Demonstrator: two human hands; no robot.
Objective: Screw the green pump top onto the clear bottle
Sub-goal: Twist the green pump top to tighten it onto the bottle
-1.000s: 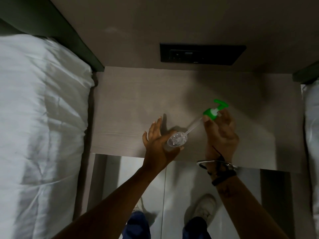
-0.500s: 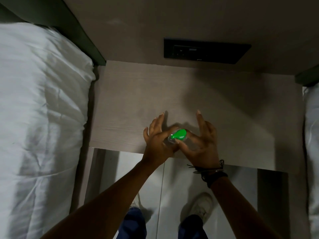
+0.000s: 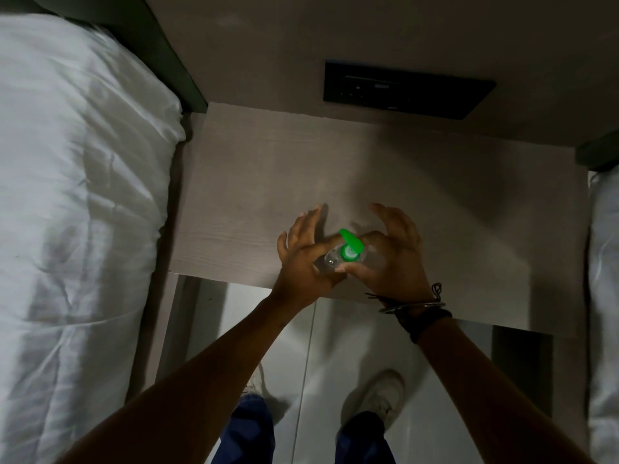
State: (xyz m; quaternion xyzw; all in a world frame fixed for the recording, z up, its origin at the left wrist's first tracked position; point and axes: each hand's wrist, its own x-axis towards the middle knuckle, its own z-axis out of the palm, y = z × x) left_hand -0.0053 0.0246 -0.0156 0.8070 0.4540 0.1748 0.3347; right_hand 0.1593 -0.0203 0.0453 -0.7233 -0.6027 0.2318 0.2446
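The clear bottle (image 3: 327, 262) stands near the front edge of the pale wooden nightstand (image 3: 254, 182). The green pump top (image 3: 350, 246) sits on its neck, nozzle pointing up-left. My left hand (image 3: 301, 259) wraps the bottle from the left, with the outer fingers spread. My right hand (image 3: 392, 256) pinches the green collar with thumb and forefinger from the right, other fingers raised. Most of the bottle's body is hidden by my hands.
A white bed (image 3: 77, 202) runs along the left. Another white bed edge (image 3: 604, 296) is at the right. A black socket panel (image 3: 407, 90) is set in the wall behind the nightstand. My shoes (image 3: 382, 396) stand on the pale floor below.
A second ago my right hand held the pump top up and to the right with its tube entering the bottle. The top has come down onto the neck, and its nozzle has since turned.
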